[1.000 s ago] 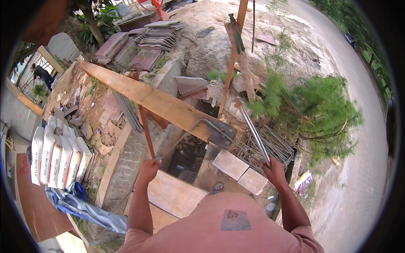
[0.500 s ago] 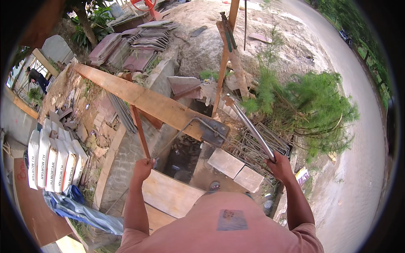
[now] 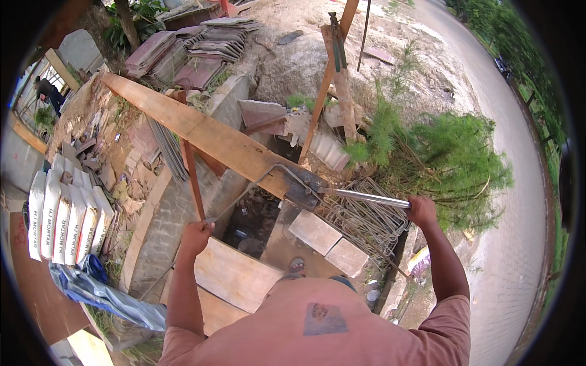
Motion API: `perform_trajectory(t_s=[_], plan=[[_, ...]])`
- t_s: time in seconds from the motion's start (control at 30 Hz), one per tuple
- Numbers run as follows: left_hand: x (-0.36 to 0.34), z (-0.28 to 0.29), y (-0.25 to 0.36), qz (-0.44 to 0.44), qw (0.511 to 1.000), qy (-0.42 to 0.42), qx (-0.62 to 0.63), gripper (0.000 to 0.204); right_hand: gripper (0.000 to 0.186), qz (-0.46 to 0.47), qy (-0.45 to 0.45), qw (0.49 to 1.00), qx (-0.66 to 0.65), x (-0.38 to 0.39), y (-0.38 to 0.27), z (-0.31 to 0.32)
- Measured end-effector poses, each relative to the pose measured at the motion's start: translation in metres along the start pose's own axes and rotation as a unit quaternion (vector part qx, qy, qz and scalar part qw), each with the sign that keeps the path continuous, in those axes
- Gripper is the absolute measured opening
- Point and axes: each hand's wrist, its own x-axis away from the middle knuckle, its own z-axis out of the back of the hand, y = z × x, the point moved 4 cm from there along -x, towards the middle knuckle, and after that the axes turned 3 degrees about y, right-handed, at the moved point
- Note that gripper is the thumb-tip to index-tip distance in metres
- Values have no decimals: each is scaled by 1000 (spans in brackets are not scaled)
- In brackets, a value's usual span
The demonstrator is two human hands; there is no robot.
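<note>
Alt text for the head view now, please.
A person's right hand grips a shiny metal bar, its tip at the dark plate on the end of a wooden plank; the left hand holds a thin bent rod. Bent metal loops lie nearby.

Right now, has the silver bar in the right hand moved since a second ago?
Yes: the far end of the silver bar has swung down the picture, to the dark end of the plank.

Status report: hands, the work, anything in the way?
Left hand: closed on thin grey bent metal rod. Right hand: gripping silver tubular tool, head at dark plate on brown wooden plank. Piled looped grey metal rods near tool, not visibly blocking.
</note>
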Motion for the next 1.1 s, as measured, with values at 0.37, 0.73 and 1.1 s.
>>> perform_trajectory(t_s=[0.37, 0.73, 1.1], plan=[[4, -2, 4, 39, 999, -13, -6, 40, 16, 142, 2, 989, 27, -81, 18, 3], [7, 1, 2, 73, 997, -12, -10, 43, 13, 315, 0, 949, 33, -184, -24, 22], [8, 0, 0, 104, 994, -21, -30, 41, 10, 284, 38, 958, -14, -182, -31, 17]])
